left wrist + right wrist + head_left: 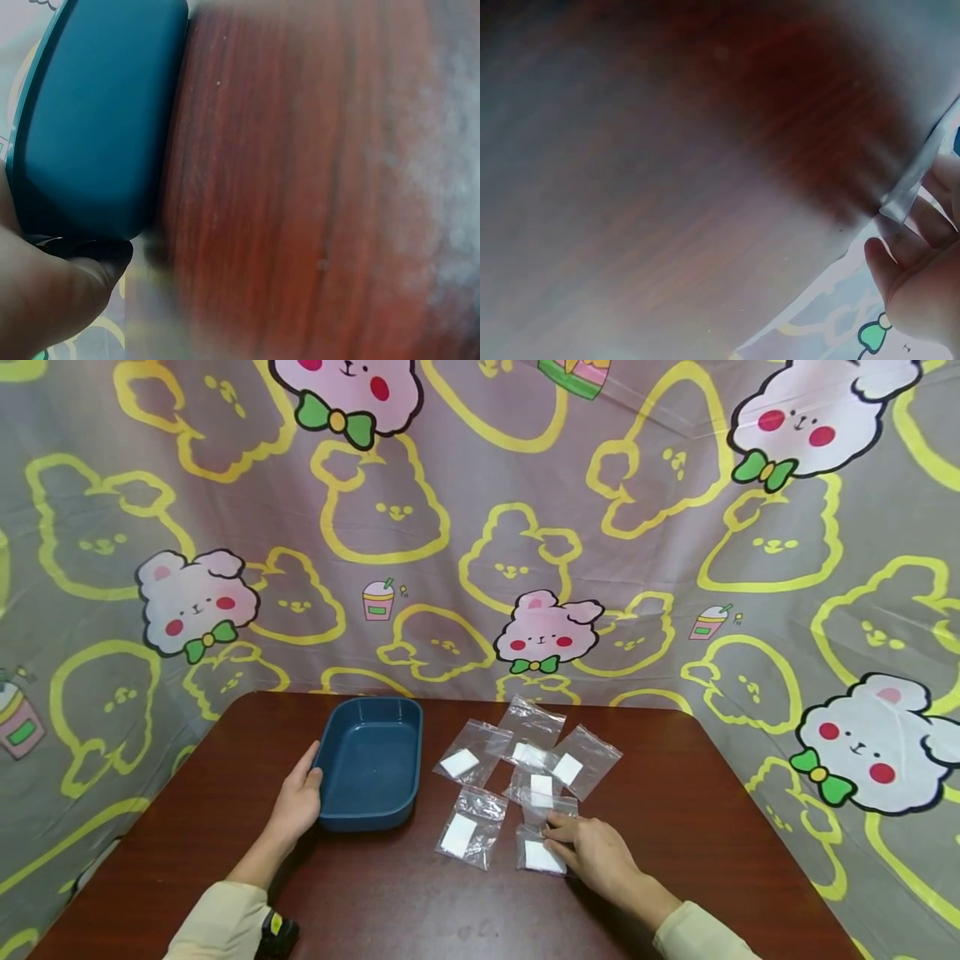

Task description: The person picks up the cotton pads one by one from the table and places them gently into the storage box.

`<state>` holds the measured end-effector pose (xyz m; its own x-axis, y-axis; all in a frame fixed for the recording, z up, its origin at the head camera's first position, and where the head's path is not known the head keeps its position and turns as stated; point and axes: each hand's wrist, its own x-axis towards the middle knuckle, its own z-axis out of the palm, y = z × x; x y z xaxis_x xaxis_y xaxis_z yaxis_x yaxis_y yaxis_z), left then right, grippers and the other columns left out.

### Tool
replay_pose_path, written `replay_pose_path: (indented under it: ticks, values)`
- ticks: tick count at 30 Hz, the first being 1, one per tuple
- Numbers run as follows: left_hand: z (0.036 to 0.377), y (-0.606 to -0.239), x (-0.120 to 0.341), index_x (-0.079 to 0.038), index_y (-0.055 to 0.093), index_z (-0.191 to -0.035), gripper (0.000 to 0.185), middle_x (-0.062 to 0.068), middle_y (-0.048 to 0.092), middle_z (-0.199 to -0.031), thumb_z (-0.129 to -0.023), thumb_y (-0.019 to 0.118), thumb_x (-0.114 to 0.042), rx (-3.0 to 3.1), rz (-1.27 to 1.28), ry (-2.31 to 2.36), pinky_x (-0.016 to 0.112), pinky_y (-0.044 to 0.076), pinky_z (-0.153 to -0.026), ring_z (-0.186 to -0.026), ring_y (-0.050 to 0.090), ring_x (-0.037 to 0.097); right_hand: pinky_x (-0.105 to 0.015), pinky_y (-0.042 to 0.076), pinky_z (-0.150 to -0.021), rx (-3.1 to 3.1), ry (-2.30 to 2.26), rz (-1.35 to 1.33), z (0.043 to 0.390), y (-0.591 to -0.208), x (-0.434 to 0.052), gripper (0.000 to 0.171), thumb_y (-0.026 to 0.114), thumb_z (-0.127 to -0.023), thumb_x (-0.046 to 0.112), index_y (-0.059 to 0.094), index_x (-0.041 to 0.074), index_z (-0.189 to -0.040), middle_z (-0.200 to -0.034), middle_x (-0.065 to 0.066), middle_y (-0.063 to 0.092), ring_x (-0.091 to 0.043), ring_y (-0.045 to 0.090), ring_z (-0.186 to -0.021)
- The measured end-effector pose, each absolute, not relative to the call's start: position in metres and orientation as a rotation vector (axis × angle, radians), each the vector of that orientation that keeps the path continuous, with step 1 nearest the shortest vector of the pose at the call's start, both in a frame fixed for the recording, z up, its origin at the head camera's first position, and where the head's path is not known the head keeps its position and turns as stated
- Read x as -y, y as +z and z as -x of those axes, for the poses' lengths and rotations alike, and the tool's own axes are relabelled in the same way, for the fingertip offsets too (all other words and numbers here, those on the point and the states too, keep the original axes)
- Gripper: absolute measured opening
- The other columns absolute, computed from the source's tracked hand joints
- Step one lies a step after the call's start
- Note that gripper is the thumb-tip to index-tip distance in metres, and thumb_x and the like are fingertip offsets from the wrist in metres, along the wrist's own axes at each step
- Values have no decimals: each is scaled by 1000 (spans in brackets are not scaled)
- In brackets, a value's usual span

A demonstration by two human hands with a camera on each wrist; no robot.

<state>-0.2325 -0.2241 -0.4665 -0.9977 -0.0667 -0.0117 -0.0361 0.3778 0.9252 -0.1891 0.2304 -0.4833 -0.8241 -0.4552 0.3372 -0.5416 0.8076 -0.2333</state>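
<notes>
A blue rectangular tray (367, 768) stands on the table's left half. My left hand (298, 797) grips its left side, with the thumb by the rim; the left wrist view shows that hand (56, 289) against the tray's end. Toward the front, my right hand (596, 856) pinches the upper part of a clear zip bag (543, 857) with a flat white piece inside. In the right wrist view, clear plastic (901, 201) lies at the fingers of that hand (922, 277). Several similar bags (474, 831) lie beside and behind it, some overlapping.
The dark red-brown wooden table (442, 910) has a patterned cloth (450, 527) hanging behind it and at both sides. A small black object (277, 933) shows at the left sleeve. Farther back, another zip bag (588, 760) lies to the right.
</notes>
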Motion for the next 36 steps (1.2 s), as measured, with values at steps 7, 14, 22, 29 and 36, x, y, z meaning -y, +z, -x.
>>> replay_pose_path:
  ticks: [7,14,22,29,36]
  values:
    - [233,-467,225,-13,3,-163,56,17,5,-167,-111,23,-13,2571,-91,-1744,56,8,-120,-151,5,37,-41,58,-77,2668,503,-778,191,-486,-227,10,79,-86,16,82,16,-96,-110,-3,75,-22,72,-98]
    - [232,-469,225,-11,5,-163,56,19,6,-166,-110,24,-12,2550,-75,-1748,58,9,-119,-151,6,39,-40,59,-73,2642,511,-775,190,-487,-225,7,80,-85,13,81,19,-90,-107,0,76,-20,73,-95]
    - [233,-470,225,-15,3,-163,56,17,6,-167,-111,23,-14,2557,-80,-1756,58,9,-119,-151,6,38,-40,59,-73,2619,515,-766,190,-489,-226,9,81,-84,13,81,19,-90,-106,1,76,-19,73,-94]
    - [234,-471,225,-15,4,-163,56,16,7,-167,-110,24,-14,2551,-77,-1760,57,8,-119,-151,6,37,-39,59,-73,2648,550,-745,188,-486,-227,8,79,-86,14,81,19,-91,-107,2,76,-19,73,-95]
    - [234,-472,227,-12,5,-163,56,17,7,-167,-110,24,-13,2542,-57,-1747,57,8,-120,-151,5,37,-39,59,-74,2631,581,-740,187,-481,-227,12,80,-85,14,82,18,-95,-107,2,76,-18,73,-95]
